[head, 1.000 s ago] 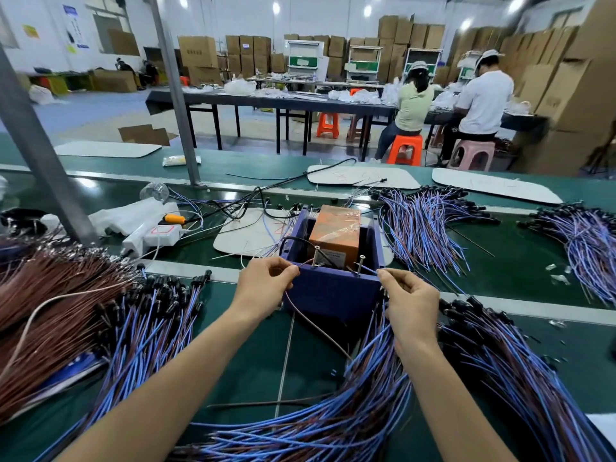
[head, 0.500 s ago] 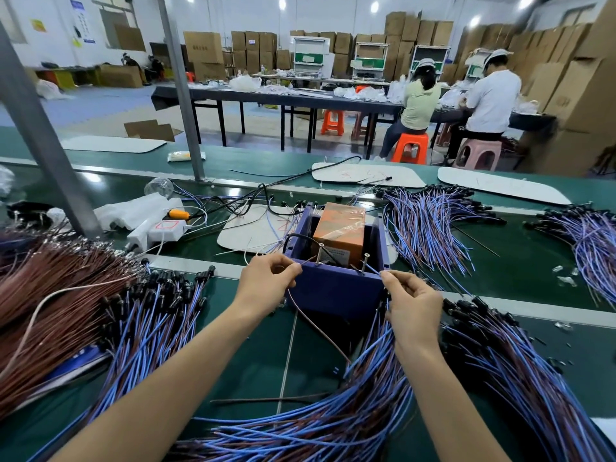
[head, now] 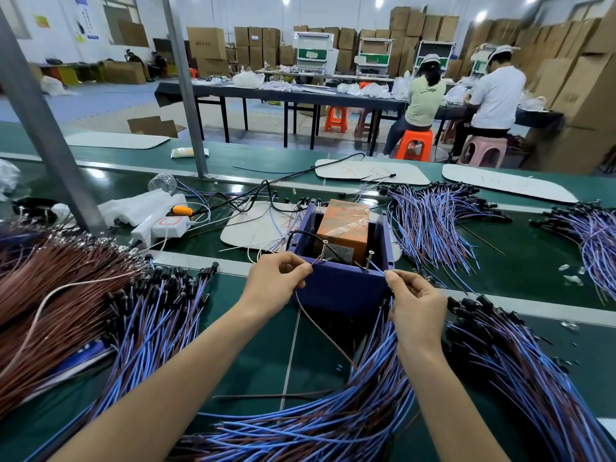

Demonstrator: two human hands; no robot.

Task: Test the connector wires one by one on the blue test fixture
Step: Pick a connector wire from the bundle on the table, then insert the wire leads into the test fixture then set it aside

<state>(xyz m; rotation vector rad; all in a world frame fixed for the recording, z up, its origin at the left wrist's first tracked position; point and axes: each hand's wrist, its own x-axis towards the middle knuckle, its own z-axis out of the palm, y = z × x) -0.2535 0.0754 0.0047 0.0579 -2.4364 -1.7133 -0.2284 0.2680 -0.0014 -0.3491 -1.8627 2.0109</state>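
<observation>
Blue box [head: 340, 286]: our left hand [head: 278, 281] pinches a brown wire [head: 316, 323], right hand [head: 415, 300] a blue wire [head: 377, 267]; we should press each steadily onto its screw [head: 324, 250].

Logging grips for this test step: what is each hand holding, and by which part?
The left hand pinches a brown wire near its end, at the rim of the blue test fixture. The right hand pinches a blue wire near its end.

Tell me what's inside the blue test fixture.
An orange box wrapped in clear film stands inside the blue test fixture, a black cable beside it. The near wall hides the floor and the box's base.
</observation>
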